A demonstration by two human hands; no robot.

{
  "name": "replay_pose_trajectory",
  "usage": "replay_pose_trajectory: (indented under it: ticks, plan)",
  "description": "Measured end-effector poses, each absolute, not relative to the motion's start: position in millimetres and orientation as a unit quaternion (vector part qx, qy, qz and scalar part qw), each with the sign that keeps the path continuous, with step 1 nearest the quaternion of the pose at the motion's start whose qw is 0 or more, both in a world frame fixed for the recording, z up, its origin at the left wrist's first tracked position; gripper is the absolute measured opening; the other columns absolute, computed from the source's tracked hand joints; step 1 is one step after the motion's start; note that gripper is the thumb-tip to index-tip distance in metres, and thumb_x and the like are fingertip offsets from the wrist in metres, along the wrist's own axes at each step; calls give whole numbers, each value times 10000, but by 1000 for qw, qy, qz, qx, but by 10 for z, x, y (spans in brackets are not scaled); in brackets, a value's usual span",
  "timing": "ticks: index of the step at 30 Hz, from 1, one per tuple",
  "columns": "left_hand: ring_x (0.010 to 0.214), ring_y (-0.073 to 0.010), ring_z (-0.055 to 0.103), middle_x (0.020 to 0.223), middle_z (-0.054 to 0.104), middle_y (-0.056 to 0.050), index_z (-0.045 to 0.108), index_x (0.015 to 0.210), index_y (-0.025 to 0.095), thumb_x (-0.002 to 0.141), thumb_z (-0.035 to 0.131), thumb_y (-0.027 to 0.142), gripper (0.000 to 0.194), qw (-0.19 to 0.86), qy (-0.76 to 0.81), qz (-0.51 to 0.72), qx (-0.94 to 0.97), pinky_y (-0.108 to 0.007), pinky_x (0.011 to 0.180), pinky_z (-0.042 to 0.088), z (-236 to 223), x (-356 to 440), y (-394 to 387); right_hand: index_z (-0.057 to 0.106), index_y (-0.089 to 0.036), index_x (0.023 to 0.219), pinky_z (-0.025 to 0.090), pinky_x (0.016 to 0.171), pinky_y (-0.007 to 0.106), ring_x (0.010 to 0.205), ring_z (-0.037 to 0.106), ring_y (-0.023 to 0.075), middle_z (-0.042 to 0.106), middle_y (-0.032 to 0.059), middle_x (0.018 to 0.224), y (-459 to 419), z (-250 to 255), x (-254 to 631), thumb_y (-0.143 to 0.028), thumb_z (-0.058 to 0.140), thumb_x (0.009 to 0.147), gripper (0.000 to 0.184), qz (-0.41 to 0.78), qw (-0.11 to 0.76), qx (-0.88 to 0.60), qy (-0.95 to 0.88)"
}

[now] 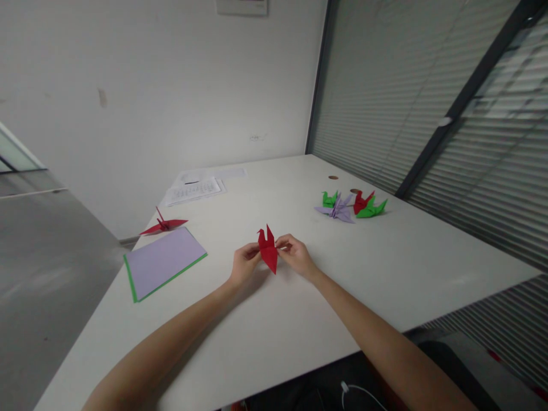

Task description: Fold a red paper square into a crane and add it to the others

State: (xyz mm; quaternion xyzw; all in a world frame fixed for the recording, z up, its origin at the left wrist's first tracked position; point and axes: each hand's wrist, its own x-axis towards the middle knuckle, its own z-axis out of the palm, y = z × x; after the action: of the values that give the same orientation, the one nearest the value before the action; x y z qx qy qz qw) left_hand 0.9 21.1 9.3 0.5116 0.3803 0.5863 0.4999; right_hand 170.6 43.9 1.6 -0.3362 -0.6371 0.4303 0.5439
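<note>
A red origami crane (268, 251) is held up over the white table, its wing pointing down toward me and its head and tail upward. My left hand (247, 261) pinches it from the left side. From the right, my right hand (294, 255) grips its other edge between thumb and fingers. The fingertips behind the paper are partly hidden. Another red paper crane (164, 225) rests at the table's left edge, wings spread. Below it lies a stack of lilac paper (166, 260) with green sheets showing at its edges.
To the right stand several finished cranes: a lilac one (339, 210), a green one (371, 209), a red one (362, 202) and a smaller green one (329, 199). Written sheets (194, 191) with a pen lie at the back left. Blinds (428, 103) border the right side.
</note>
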Motion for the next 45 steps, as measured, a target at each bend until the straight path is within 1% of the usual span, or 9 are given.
replay_pose_trajectory:
  ticks: [3, 8, 16, 22, 25, 30, 34, 39, 45]
  plan:
    - [772, -202, 671, 885, 740, -90, 729, 874, 137, 646, 791, 307, 290, 509, 380, 587, 502, -351, 781, 511, 99, 18, 201, 573, -214, 888, 484, 635, 256, 736, 590, 131, 596, 7, 843, 453, 6, 1706, -243, 652, 725, 184, 455, 543, -355, -610]
    - [762, -195, 661, 871, 739, -92, 736, 859, 137, 645, 794, 308, 280, 520, 369, 579, 509, -331, 764, 504, 124, 19, 185, 585, -217, 1037, 495, 687, 272, 805, 632, 152, 670, 28, 886, 451, 2, 1687, -214, 639, 717, 324, 500, 514, -336, -611]
    - [771, -192, 661, 881, 738, -91, 732, 860, 140, 652, 788, 291, 263, 523, 366, 583, 502, -330, 774, 503, 97, 22, 195, 683, -193, 956, 512, 748, 307, 837, 654, 174, 718, 53, 926, 446, 4, 1686, -192, 618, 721, 244, 517, 501, -312, -621]
    - [774, -203, 667, 882, 738, -101, 729, 877, 135, 641, 796, 285, 288, 528, 363, 585, 497, -338, 765, 507, 86, 19, 202, 693, -194, 984, 522, 755, 317, 834, 658, 176, 723, 50, 938, 426, 30, 1701, -113, 588, 682, 330, 521, 497, -312, -620]
    - [802, -204, 667, 922, 732, -108, 722, 909, 133, 659, 786, 285, 300, 524, 364, 584, 501, -334, 778, 505, 84, 16, 206, 685, -198, 1005, 521, 780, 322, 867, 659, 182, 719, 57, 971, 403, 57, 1699, -139, 632, 688, 327, 525, 499, -307, -617]
    - [812, -193, 669, 975, 718, -97, 653, 1083, 163, 665, 778, 269, 449, 536, 357, 587, 491, -306, 739, 516, 93, 17, 196, 690, -188, 960, 518, 763, 324, 846, 659, 192, 717, 67, 927, 409, 72, 1705, -275, 706, 707, 267, 515, 503, -310, -622]
    - [811, -188, 673, 1041, 697, -106, 587, 1187, 184, 709, 732, 285, 510, 595, 337, 576, 448, -304, 718, 524, 126, 15, 162, 692, -192, 915, 510, 752, 315, 830, 653, 188, 711, 54, 888, 449, 54, 1724, -275, 703, 703, 228, 479, 533, -335, -613]
    - [842, -197, 661, 1054, 692, -114, 678, 1019, 153, 707, 739, 308, 353, 597, 340, 573, 447, -309, 724, 517, 112, 17, 172, 695, -205, 969, 509, 764, 319, 873, 646, 192, 699, 62, 979, 457, 14, 1735, -238, 652, 733, 242, 445, 523, -342, -642]
    - [675, -149, 635, 805, 717, -58, 709, 813, 139, 607, 783, 230, 237, 553, 378, 591, 450, -273, 663, 490, 52, 12, 229, 714, -232, 982, 507, 809, 322, 1009, 615, 199, 687, 54, 1058, 447, -7, 1728, -157, 549, 743, 300, 453, 524, -312, -650]
